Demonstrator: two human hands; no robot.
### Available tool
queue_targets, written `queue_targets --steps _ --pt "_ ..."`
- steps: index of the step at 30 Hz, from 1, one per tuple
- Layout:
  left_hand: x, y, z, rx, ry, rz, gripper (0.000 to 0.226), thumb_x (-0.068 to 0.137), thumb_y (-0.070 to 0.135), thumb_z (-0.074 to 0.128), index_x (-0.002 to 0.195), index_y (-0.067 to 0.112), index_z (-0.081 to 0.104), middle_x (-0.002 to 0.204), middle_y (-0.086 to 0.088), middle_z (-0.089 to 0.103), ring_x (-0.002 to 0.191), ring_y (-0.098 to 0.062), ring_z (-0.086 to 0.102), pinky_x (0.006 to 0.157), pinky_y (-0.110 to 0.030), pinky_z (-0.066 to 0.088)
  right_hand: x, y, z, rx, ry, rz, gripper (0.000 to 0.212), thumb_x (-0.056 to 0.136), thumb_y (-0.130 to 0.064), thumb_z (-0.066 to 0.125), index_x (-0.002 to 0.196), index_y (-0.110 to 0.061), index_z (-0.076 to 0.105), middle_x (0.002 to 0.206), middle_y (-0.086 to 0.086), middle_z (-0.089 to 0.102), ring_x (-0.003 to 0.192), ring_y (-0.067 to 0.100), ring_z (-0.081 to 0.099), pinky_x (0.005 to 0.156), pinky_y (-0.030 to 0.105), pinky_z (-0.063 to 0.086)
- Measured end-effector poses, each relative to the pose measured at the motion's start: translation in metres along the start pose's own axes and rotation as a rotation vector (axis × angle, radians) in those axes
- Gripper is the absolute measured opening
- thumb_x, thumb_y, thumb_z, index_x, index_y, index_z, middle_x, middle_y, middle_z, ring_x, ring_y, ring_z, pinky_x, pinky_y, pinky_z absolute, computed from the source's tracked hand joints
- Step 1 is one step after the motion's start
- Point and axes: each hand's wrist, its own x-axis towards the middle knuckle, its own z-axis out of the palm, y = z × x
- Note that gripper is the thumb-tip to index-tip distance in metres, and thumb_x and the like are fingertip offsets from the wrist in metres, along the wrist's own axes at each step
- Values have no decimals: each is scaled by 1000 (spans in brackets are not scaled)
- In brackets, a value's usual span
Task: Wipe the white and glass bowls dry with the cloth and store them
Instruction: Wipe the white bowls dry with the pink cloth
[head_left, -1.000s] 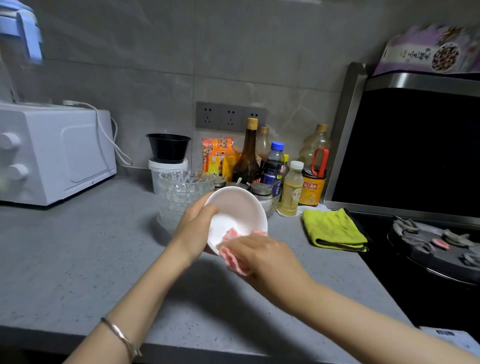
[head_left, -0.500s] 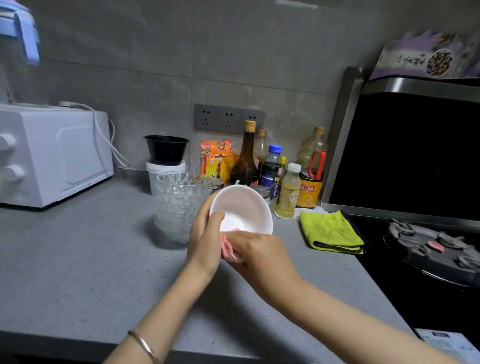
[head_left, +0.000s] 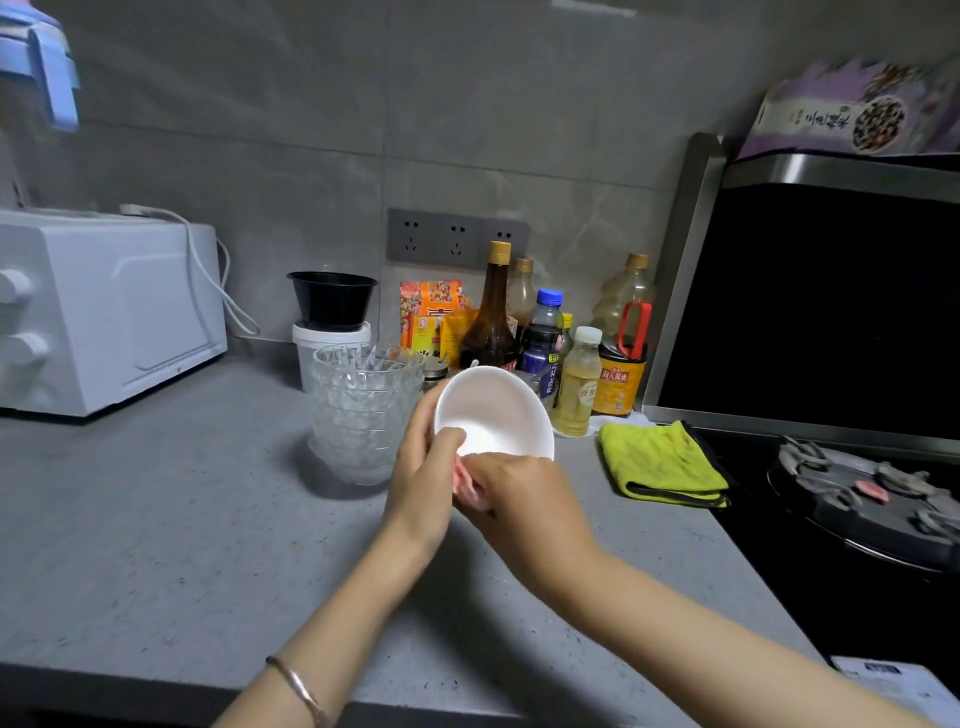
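Right hand (head_left: 524, 499) hides most of the pink cloth (head_left: 462, 479) against the white bowl (head_left: 498, 410)

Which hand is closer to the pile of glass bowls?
The left hand. It grips the white bowl right beside the glass bowls. The right hand, holding the pink cloth, is on the white bowl's far side.

The white bowl (head_left: 498, 410) is tipped up in the air, pink cloth (head_left: 464, 480) at its near edge. The glass bowls (head_left: 363, 415) stand stacked beside it.
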Motion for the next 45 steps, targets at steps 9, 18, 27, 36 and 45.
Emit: queue_targets --steps 9,18,27,36,45 --pt "11 22 -31 185 -214 -310 21 94 19 39 91 27 58 93 -10 62 80 -23 59 56 -28 53 -6 60 -36 -405 -164 -620 35 94 -27 42 99 -12 73 115 5 69 114 24 61 103 39 40" --pt "0 -1 -5 -73 19 -6 46 77 24 46 118 40 56 114 10 61 102 -6 58 71 -16 48 -11 -4 -4 -202 66 -105 16 65 -17 76 72 -24 63 62 -9 65 50 17 59 37 21 34" --pt "8 20 -31 90 -173 -418 14 84 28 50 90 20 59 89 -12 61 77 -24 58 50 -26 49 4 53 -43 -440 -244 -684 31 86 -19 44 89 -13 74 101 3 73 97 22 67 100 35 41" --pt "-4 1 -10 -18 23 -72 35 96 16 43 114 45 51 116 3 58 102 -15 58 65 -21 53 -2 -6 -21 -261 -149 -90 13 74 -22 75 85 -18 70 70 3 69 56 25 65 43 25 44" --pt "5 7 -31 128 -57 -230 22 98 25 41 90 31 61 88 0 65 83 -20 62 69 -35 52 -8 44 -41 -554 -442 -551 41 86 -25 48 121 -8 63 129 12 60 126 27 52 111 42 25"
